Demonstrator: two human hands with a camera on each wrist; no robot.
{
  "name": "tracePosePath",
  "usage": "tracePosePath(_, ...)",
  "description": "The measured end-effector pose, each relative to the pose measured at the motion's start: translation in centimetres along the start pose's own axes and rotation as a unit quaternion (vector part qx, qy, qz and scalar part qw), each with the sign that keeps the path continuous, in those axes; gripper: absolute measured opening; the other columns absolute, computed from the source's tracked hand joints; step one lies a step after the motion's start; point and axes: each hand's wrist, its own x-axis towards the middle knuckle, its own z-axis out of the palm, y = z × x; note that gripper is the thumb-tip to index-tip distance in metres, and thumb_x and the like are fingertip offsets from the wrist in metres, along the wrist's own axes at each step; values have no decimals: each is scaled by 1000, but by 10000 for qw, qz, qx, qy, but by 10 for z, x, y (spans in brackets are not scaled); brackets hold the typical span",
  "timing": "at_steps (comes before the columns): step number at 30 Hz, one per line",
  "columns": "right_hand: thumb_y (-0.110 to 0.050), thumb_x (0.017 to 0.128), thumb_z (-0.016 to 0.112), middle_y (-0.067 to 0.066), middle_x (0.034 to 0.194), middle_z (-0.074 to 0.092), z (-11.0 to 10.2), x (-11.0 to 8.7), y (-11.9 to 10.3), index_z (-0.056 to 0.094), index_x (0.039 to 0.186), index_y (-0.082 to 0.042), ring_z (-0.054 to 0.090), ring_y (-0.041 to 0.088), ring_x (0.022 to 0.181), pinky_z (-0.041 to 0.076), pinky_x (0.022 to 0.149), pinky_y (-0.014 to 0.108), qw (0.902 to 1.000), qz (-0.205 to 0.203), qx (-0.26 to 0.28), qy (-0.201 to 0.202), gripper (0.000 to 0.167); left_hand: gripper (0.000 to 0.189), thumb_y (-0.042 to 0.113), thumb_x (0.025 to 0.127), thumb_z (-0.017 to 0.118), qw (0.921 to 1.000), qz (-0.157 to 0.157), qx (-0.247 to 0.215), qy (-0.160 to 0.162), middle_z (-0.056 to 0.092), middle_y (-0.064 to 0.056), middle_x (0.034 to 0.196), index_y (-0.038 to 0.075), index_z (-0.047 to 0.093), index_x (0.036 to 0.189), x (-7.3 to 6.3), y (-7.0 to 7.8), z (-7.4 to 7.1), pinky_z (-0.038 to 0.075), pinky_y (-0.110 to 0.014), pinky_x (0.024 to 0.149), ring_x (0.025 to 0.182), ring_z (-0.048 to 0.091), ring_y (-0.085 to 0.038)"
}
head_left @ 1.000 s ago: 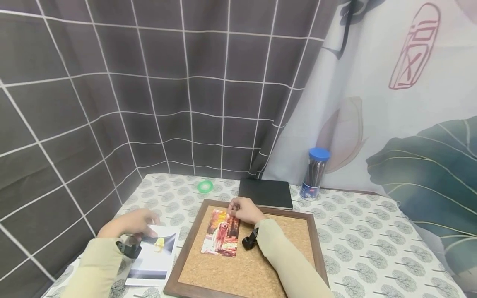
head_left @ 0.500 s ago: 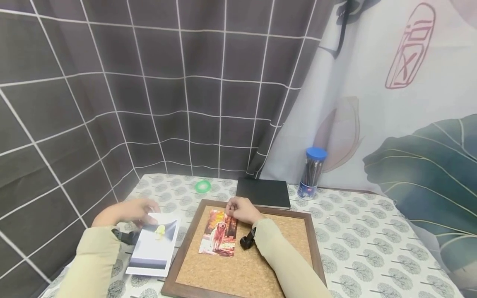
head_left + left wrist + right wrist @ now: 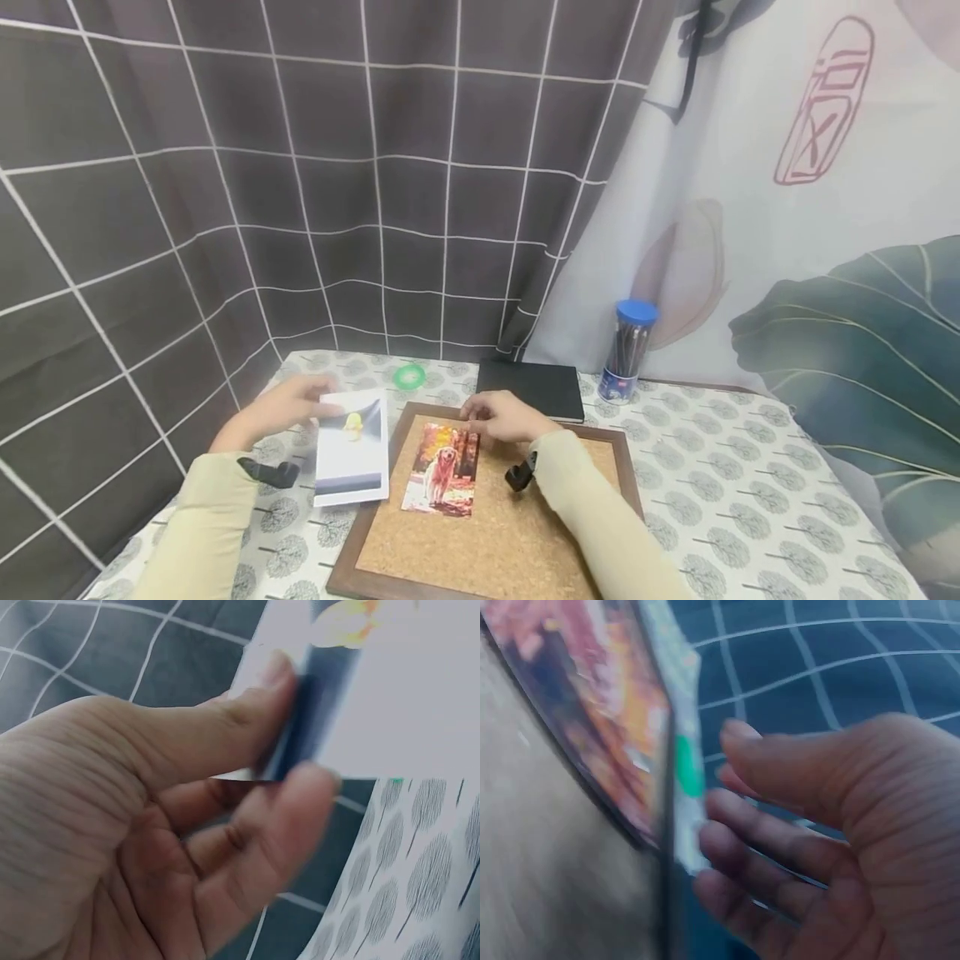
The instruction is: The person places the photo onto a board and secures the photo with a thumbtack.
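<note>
My left hand [image 3: 288, 408] pinches a white-bordered photo print [image 3: 347, 468] with a small yellow figure on it, thumb on its front. The print is raised, its right edge overlapping the wooden frame of the cork board [image 3: 487, 546]. In the left wrist view the thumb lies across the print [image 3: 412, 712] near its edge. On the cork lies a photo of a golden dog [image 3: 442, 471] among autumn leaves. Just beyond that photo's upper right corner is my right hand [image 3: 512, 417]. Its fingers are loosely bent, with nothing between them in the right wrist view.
A green ring-shaped roll [image 3: 408, 377] lies behind the board. A black notebook [image 3: 528, 390] sits at the board's far edge. To its right stands a blue-lidded clear tub [image 3: 628, 354] of thin sticks or pens. Curtains hang behind the table.
My left hand has lifted the yellow-figure print off the tablecloth and carried it right, toward the board. My right hand has drawn slightly right, off the dog photo's corner; that photo stays put.
</note>
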Motion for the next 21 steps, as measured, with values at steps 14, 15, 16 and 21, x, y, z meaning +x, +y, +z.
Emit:
tracePosePath(14,-25,99,65,9,117,71,-89,-162,73,60,137,-6,68,26,102,57,85,42,9875,776,-151,1366,43,40,26,90,76,9988,215,-390,-207,68,-12,113,6,64,123,49,22,46,60,-40,75,74,71,-26)
tracePosePath(15,-26,100,64,12,120,70,-93,-176,82,61,135,-6,68,29,103,57,86,45,9826,1026,-179,1535,41,40,26,90,76,9982,251,-472,-265,69,-11,111,6,64,123,53,25,50,60,-41,77,75,71,-26)
tracePosePath(16,-28,100,64,14,122,69,-96,-190,91,62,133,-5,67,32,104,56,87,48,9767,1285,-192,1707,40,39,25,90,75,9974,295,-583,-312,70,-11,111,7,64,123,57,29,56,60,-42,77,77,72,-27)
tracePosePath(21,-38,100,62,21,130,63,-92,-239,127,60,133,-3,61,42,113,48,92,62,9501,2294,13,2116,48,43,21,88,77,9929,381,-1115,-136,70,-12,112,5,63,126,84,57,92,59,-46,80,81,71,-24)
